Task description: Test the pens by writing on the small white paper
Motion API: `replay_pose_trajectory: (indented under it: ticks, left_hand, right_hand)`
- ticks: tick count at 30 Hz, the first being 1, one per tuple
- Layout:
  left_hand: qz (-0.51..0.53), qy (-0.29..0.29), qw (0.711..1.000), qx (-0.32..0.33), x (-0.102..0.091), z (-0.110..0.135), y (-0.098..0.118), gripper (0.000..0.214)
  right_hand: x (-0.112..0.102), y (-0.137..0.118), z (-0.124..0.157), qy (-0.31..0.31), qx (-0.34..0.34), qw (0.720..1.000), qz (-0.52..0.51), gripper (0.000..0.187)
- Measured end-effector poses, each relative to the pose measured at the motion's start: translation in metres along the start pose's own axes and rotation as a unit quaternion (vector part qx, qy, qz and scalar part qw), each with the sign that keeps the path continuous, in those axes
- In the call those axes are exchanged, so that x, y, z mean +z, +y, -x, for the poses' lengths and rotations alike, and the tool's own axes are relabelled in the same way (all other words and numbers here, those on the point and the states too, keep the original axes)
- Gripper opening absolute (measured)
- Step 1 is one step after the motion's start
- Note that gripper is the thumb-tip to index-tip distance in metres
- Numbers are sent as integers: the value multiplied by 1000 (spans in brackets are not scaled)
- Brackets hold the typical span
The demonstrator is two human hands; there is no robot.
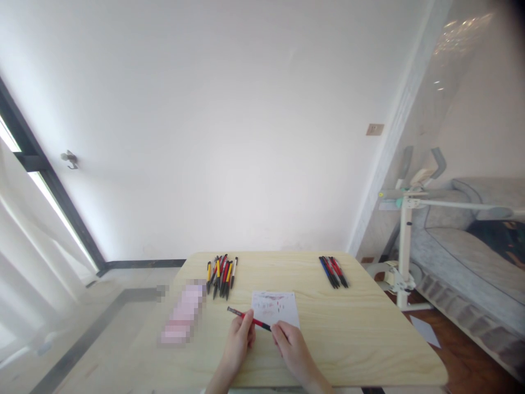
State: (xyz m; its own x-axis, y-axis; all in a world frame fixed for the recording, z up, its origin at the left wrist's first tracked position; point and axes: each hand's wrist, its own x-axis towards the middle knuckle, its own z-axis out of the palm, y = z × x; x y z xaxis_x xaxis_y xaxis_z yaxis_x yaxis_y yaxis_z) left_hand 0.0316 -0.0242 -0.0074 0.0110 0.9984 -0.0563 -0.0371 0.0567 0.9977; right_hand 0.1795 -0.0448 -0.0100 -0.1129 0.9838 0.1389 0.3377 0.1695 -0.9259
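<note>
Near the front of the table, my left hand [239, 338] is closed around a red and black ballpoint pen [258, 322]. The pen lies slantwise, its clicker end up to the left and its black tip end to the right. My right hand [290, 343] has its fingers closed at that tip end, which they partly cover. Just beyond both hands, under the pen, a white sheet of paper [289, 303] bears dark and reddish scribbles; my hands hide its lower edge.
On the wooden table [353, 339], several yellow, red and white pens [222, 276] lie in a loose pile at back left. Several blue, grey and red pens [333, 272] lie together at back right. A blurred pink item [183, 314] is at the left edge. Exercise equipment [405, 241] stands right.
</note>
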Motion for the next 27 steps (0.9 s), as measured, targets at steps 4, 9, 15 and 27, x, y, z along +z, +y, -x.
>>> replay_pose_trajectory:
  ticks: [4, 9, 15, 27]
  left_hand:
    - [0, 9, 1000, 2, 0, 0, -2, 51]
    - [-12, 9, 1000, 11, 0, 0, -4, 52]
    - [-22, 7, 1000, 21, -1, -1, -5, 53]
    - [-16, 5, 1000, 24, -1, -2, -8, 52]
  right_hand:
    - [0, 0, 1, 1, -3, 1000, 7, 42]
    - [0, 2, 2, 2, -3, 1000, 20, 42]
    - [0, 2, 3, 1, -4, 1000, 25, 41]
    - [0, 5, 5, -4, -3, 1000, 30, 38]
